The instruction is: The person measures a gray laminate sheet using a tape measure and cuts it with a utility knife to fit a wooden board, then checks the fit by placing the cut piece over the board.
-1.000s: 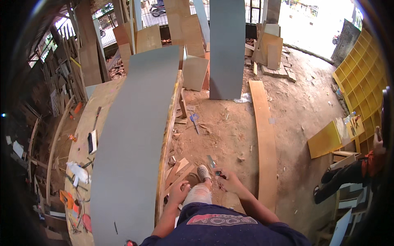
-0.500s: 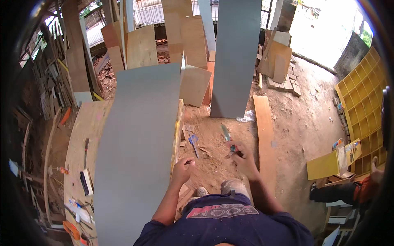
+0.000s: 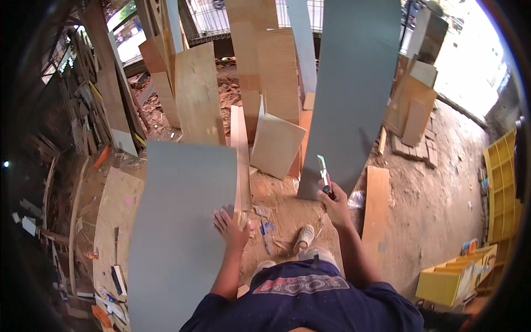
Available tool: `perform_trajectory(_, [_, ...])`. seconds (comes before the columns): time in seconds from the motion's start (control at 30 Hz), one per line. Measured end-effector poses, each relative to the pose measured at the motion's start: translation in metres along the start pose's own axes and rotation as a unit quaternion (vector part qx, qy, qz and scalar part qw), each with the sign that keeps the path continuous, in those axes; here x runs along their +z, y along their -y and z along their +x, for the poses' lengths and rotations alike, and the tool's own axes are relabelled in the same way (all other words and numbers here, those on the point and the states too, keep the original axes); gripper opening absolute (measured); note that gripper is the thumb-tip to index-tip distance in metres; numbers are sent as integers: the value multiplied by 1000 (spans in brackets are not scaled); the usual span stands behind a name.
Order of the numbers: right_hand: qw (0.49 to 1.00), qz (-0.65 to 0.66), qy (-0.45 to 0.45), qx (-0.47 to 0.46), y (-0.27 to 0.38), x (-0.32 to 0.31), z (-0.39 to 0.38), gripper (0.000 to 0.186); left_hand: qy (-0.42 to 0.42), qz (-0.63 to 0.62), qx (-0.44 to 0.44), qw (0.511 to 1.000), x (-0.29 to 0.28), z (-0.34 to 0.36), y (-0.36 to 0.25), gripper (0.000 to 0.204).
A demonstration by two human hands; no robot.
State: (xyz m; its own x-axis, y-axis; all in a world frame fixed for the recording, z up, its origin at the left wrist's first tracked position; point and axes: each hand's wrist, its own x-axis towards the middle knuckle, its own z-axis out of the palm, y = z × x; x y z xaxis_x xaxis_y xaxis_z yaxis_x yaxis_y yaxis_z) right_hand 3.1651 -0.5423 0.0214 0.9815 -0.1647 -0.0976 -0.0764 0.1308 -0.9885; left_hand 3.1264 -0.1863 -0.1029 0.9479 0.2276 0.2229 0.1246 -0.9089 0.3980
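Knife up, palm on the sheet.
Right hand (image 3: 333,206) fists a utility knife (image 3: 324,177); left hand (image 3: 231,229) lies flat, fingers spread, on the grey laminate sheet (image 3: 182,221), probably thin, slick, floppy — best held by its edges.

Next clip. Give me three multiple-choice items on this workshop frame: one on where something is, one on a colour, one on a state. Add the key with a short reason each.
1. Where does the left hand rest?
A. On the right edge of the grey board
B. On the yellow shelf unit
C. On the shoe

2. What colour is the tall panel leaning upright behind the right hand?
A. Yellow
B. Grey
C. Red

3. What state is the right hand in?
A. Open and empty
B. Flat on the floor
C. Closed around a utility knife, blade pointing up

Key: 1 A, the palm lies on the board's edge beside the wooden strip. 2 B, its face is plain grey. 3 C, the fingers wrap the handle and the blade sticks up above the fist.
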Motion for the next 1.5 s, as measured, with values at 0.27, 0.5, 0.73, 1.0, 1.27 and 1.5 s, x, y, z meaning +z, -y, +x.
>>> perform_trajectory(0.27, [997,-76,8,7,-38,4,259,11,58,83,-99,990,29,28,-25,113])
perform_trajectory(0.5, [991,-129,-34,14,-56,34,467,25,22,100,-181,978,48,64,-33,108])
perform_trajectory(0.73, [957,-262,-102,-73,-82,59,721,46,112,94,-242,959,37,82,-46,107])
perform_trajectory(1.0, [923,-346,-143,-87,-115,80,866,35,120,296,-133,938,61,111,-47,102])
perform_trajectory(1.27, [939,-268,-43,-213,-48,114,797,20,76,140,-387,908,65,132,-75,96])
perform_trajectory(1.5, [910,-161,-130,-360,178,179,725,31,33,129,-360,924,89,111,-53,100])
